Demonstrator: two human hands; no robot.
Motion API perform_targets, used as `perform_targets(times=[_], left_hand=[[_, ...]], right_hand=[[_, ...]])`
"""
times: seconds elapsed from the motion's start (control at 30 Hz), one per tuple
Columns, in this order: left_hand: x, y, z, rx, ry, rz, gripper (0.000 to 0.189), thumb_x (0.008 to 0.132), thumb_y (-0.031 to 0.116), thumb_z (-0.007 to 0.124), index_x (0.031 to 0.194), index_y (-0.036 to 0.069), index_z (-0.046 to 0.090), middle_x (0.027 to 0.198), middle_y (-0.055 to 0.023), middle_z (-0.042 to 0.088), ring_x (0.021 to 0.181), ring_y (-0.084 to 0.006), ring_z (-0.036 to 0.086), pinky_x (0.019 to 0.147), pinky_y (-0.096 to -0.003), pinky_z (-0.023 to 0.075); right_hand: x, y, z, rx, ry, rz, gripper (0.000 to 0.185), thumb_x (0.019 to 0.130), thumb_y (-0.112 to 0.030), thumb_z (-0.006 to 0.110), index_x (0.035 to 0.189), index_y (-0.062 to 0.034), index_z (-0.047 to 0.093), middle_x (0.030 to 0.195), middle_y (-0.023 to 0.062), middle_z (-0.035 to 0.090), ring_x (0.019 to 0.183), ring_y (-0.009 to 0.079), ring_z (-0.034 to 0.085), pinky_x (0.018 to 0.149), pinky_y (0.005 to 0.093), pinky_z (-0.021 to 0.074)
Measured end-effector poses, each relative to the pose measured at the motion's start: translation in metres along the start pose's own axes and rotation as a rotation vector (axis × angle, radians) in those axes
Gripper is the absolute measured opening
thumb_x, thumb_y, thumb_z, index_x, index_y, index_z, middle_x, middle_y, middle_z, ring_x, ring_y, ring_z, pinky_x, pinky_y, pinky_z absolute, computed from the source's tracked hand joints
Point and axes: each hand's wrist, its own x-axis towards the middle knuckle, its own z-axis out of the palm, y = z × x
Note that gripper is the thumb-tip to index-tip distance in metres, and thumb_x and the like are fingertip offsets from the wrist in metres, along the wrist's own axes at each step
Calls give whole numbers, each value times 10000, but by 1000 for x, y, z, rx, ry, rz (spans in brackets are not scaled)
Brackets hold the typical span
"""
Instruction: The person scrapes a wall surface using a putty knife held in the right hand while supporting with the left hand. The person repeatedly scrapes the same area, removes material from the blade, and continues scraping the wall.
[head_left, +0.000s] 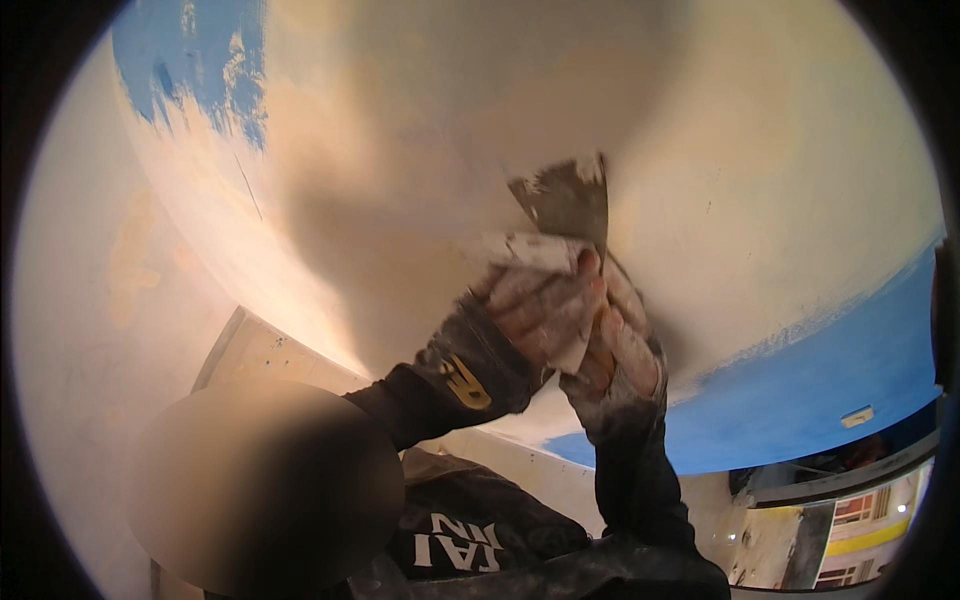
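A putty knife (566, 196) with a dark, fan-shaped blade points up from between my two hands, close to a large curved plastered surface (420, 187). Pale filler smears its broad edge. My right hand (626, 337) is wrapped around what looks like its tan handle (600, 328). Pressed up beside it, my left hand (544, 311) has curled fingers dusted with white filler. A whitish, smeared piece lies along the top of the left hand, and a pale corner shows below; blur leaves unclear what they are. Both sleeves are black and dusty.
Blue paint covers the surface at upper left (195, 52) and lower right (817, 367). A small pale block (857, 417) sits on the lower blue band. Beyond the rim, a building with windows (862, 517) shows. A blurred oval (262, 487) masks the lower left.
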Motion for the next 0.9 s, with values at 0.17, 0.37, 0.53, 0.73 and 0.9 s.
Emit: perform_targets(times=[0.17, 0.37, 0.53, 0.73, 0.9], left_hand=[[-12, 5, 30, -112, 66, -60, 730, 848, 349, 716, 1482, 46, 518, 1604, -221, 441, 1514, -395, 384, 1224, -642, 245], [1, -13, 3, 13, 16, -67, 718, 868, 359, 692, 1487, 43, 514, 1573, -222, 475, 1464, -387, 445, 1244, -628, 215], [-4, -5, 14, -4, 85, -40, 733, 845, 316, 713, 1488, 30, 507, 1563, -255, 478, 1454, -416, 462, 1212, -633, 298], [19, -21, -20, -93, 187, -102, 763, 852, 301, 735, 1518, 28, 483, 1560, -245, 494, 1481, -409, 436, 1213, -650, 285], [-5, 9, 7, 0, -45, 4, 751, 857, 331, 740, 1507, 42, 499, 1605, -217, 444, 1476, -392, 437, 1217, -619, 281]], right_hand=[[9, -1, 10, -32, 73, -3, 627, 1034, -287, 556, 1553, 29, 404, 1143, 72, 634, 757, 82, 547, 636, 220, 459], [19, -6, 14, 35, -29, 19, 641, 1078, -274, 547, 1613, -16, 307, 1305, 120, 611, 815, 54, 614, 502, 185, 429], [17, 0, 7, 2, -84, -8, 717, 1024, -375, 647, 1571, 2, 378, 1260, 119, 653, 722, 41, 574, 519, 199, 448], [33, -5, 13, 83, -196, -60, 617, 1054, -300, 602, 1565, -14, 410, 1299, 170, 640, 924, 131, 643, 693, 241, 539], [-2, 16, -9, 195, -99, -78, 604, 1062, -261, 566, 1568, 13, 381, 1385, 211, 604, 1178, 254, 666, 953, 357, 572]])
